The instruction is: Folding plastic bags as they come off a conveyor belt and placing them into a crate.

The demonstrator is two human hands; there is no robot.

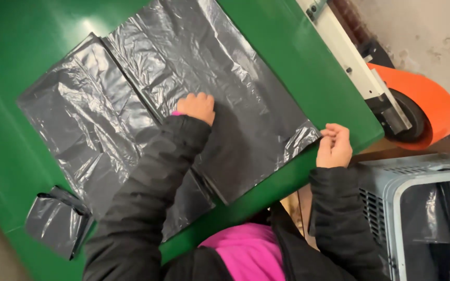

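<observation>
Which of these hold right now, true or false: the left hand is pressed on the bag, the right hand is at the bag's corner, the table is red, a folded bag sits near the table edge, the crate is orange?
1. The left hand rests on the black plastic bag spread on the table. True.
2. The right hand pinches the bag's corner at the table edge. True.
3. The table is red. False: it is green.
4. A small folded black bag lies near the table's edge, apart from the hands. True.
5. The crate beside the table is orange. False: it is grey-blue; the orange thing is a curved guard over a wheel.
</observation>
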